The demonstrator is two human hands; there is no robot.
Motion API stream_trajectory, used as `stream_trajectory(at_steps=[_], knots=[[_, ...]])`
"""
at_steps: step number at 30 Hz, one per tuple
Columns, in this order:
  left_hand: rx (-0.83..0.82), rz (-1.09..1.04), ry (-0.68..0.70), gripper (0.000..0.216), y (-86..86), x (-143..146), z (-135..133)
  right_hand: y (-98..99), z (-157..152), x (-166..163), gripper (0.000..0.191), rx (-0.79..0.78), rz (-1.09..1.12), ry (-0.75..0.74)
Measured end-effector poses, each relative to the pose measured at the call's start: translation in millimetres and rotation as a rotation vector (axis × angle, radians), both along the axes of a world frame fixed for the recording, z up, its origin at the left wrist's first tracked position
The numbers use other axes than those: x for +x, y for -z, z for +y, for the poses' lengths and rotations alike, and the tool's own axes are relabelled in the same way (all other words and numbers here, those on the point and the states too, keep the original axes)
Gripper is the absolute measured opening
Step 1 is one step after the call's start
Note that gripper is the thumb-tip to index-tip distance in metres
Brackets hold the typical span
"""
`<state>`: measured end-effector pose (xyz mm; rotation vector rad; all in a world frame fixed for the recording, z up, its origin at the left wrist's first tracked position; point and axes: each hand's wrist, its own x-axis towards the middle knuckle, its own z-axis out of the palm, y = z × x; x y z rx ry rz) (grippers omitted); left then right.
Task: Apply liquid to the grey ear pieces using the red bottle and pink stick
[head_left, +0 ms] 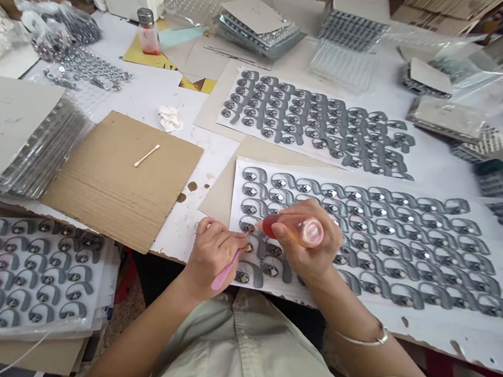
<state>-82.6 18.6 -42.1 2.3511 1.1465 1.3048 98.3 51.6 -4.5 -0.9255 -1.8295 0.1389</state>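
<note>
My left hand (214,253) is closed round a thin pink stick (226,271), its tip touching a metal piece near the left end of the sheet. My right hand (308,243) grips a small squeeze bottle of reddish liquid (295,229), tilted with its nozzle pointing left at the same spot. Both hands rest over the near white sheet (436,306) that carries rows of grey hook-shaped metal pieces (378,227). A thin bracelet (364,340) circles my right wrist.
A second filled sheet (317,123) lies farther back. Brown cardboard (119,176) with a cotton swab (146,156) lies to the left. Another sheet stack (24,270) is at left. A small pink-filled jar (148,31), bags of metal parts (60,28) and plastic trays (257,31) crowd the back.
</note>
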Motion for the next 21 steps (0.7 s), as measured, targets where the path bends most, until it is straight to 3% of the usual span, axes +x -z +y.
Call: stream_trajectory(at_steps=[10,16,21], knots=[[-0.013,-0.02,0.013,0.016,0.1,0.0,-0.7,1.7,-2.0,1.5,0.016,0.019,-0.021,0.01],[-0.085,-0.06,0.069,0.013,-8.5,-4.0,10.4,-1.1,-19.3,9.5,0.023,-0.042,0.2,0.149],[-0.079,-0.086,0.142,0.012,-11.3,-8.9,17.0,13.1,-38.9,12.0,0.033,-0.106,0.258,0.21]])
